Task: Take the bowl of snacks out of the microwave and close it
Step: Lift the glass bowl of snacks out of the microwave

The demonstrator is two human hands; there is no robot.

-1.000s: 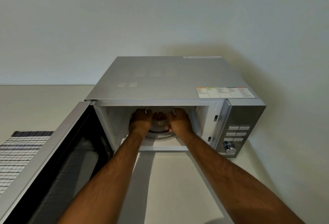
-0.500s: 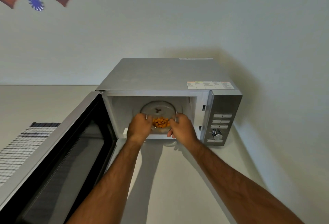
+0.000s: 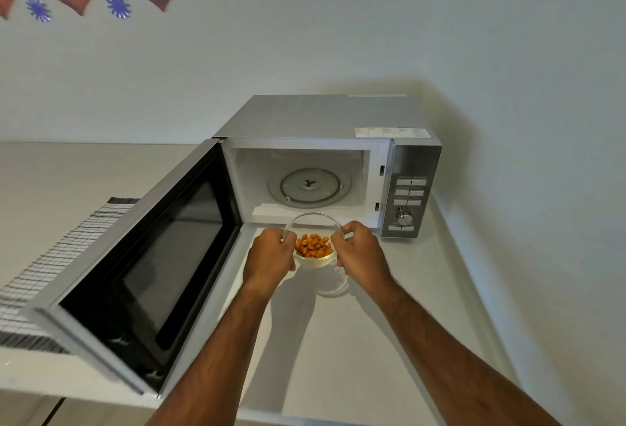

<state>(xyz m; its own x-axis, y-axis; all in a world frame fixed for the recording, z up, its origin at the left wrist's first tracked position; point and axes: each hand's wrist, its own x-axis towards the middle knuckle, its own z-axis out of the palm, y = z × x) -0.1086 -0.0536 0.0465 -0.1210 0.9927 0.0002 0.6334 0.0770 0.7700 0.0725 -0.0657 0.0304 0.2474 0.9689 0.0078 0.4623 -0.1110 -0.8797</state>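
A clear glass bowl (image 3: 313, 222) holding orange snacks (image 3: 313, 246) hangs above the counter just in front of the microwave's opening. My left hand (image 3: 269, 256) grips its left rim and my right hand (image 3: 360, 251) grips its right rim. The silver microwave (image 3: 321, 117) stands against the back wall with its door (image 3: 142, 269) swung wide to the left. Its cavity shows only the glass turntable (image 3: 310, 186).
The control panel with buttons and a knob (image 3: 404, 217) is on the microwave's right side. A striped grey cloth (image 3: 50, 256) lies on the pale counter (image 3: 338, 358) to the left, partly behind the door. A wall runs close along the right.
Both hands drew the bowl out of the microwave cavity toward me, from the turntable to the air above the counter. The view has pulled back from the microwave.
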